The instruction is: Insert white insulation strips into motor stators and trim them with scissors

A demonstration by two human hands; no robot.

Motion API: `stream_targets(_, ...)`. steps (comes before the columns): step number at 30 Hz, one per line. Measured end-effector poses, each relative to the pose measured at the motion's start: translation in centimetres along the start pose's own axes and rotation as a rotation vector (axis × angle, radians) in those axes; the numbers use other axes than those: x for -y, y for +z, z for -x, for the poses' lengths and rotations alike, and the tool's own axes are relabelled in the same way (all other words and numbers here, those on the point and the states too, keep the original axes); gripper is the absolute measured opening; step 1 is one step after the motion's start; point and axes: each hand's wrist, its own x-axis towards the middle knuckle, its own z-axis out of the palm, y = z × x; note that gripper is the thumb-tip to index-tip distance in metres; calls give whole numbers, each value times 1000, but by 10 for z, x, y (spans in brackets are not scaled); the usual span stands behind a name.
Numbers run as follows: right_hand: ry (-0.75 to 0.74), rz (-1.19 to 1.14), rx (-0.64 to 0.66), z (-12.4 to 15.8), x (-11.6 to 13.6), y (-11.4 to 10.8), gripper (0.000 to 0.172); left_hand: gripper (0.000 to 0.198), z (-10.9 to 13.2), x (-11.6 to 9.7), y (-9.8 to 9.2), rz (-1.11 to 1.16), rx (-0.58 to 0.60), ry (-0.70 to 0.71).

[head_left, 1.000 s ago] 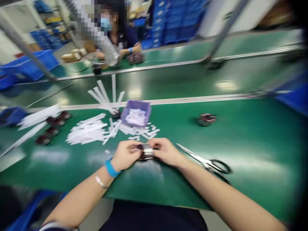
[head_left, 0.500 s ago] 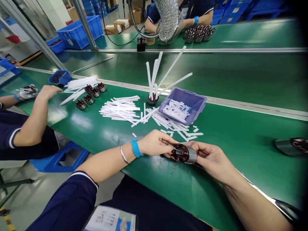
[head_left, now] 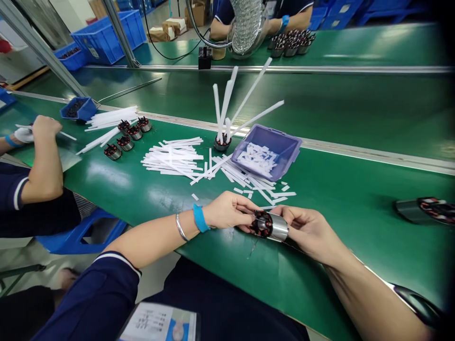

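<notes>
A motor stator, a silvery cylinder with black and copper windings at its left end, lies on its side between my hands, just above the green table's near edge. My left hand pinches it at the winding end, thumb and fingers closed. From the other side, my right hand grips the plain metal end. The fingertips behind the stator are partly hidden. Just beyond my hands lie white strips and short cut pieces. Farther back, an upright stator has several long white strips standing in it.
A purple bin holds short white pieces. Left of it lies a pile of white strips. Several stators stand near a co-worker's arm. Another stator lies at far right. A silvery duct hangs over the back.
The stator in my hands has turned slightly, showing more of its metal side. My hands stay almost in place. The co-worker's hand at left has moved left, and the view has shifted a little.
</notes>
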Motion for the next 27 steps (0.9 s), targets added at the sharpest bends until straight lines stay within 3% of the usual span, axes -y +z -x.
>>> stream_targets(7, 20, -4, -34, 2, 1, 6, 50, 33, 0, 6, 0, -86, 20, 80)
stream_targets(10, 26, 3, -11, 3, 0, 9, 49, 28, 1, 8, 1, -114, -8, 77)
stream_targets(14, 19, 41, 63, 5, 3, -3, 44, 21, 2, 7, 3, -50, 11, 49)
stream_targets(16, -35, 149, 18, 7, 5, -17, 34, 29, 3, 3, 2, 6, 40, 44)
stream_targets(20, -305, 589, -250, 3, 2, -32, 11, 41, 5, -6, -2, 61, 29, -10)
stream_targets(23, -410, 839, -179, -6, -8, -21, 13, 37, 6, -13, -6, 65, -11, -32)
stream_targets(27, -410, 913, -126, -15, -16, -6, 5, 44, 8, -18, -8, 60, 43, -66)
